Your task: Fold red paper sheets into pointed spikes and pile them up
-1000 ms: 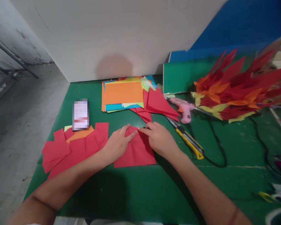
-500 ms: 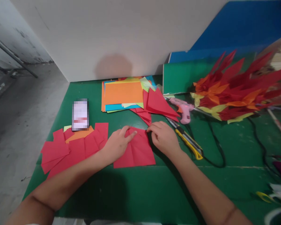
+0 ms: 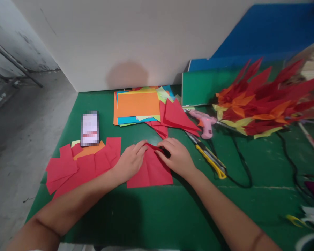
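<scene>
On green counter (image 3: 115,216), my left hand (image 3: 131,159) and right hand (image 3: 177,155), nearly closed, pinched creased red paper sheet (image 3: 155,171); aligning edges mattered.

Green desk (image 3: 172,216) is backed by an upright pale panel (image 3: 125,38); rounded shadow (image 3: 127,75) cast on it. Blue panel (image 3: 272,31) seen upper right. At left, grey floor (image 3: 54,97) bordered by marked whitish wall (image 3: 28,31); metal frame (image 3: 18,64) partly seen.

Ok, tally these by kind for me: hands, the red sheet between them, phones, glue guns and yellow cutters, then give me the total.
Hands: 2, left hand and right hand
Red sheet between them: 1
Phone: 1
Glue gun: 1
Yellow cutter: 1
Total: 6
</scene>
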Available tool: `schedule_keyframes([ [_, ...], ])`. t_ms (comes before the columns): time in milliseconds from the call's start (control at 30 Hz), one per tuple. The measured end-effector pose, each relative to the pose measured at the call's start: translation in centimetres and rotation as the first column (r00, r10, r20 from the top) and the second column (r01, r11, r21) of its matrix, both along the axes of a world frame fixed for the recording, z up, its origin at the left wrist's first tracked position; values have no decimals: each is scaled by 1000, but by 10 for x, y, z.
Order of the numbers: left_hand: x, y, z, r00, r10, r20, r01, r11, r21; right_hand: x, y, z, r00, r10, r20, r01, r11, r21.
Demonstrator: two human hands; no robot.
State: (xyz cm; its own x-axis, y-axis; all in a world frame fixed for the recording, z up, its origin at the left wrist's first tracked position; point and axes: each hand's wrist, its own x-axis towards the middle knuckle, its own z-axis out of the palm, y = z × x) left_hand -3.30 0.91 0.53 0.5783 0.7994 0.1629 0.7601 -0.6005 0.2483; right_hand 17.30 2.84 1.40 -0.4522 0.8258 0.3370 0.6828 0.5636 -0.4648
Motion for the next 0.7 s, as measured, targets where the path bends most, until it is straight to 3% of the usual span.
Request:
schedule_keyframes([
  [133,0,0,1,996,14,90,-11,999,-37,-1,-1,0,993,120,8,-120,993,3],
  [333,0,1,1,1000,-26,14,26,999,-42,1,-1,-1,973,206,101,-210,977,31],
  [700,-2,-1,2,998,1,-68,-3,999,-33,-2,-1,-7,971,217,97,-216,976,-21],
])
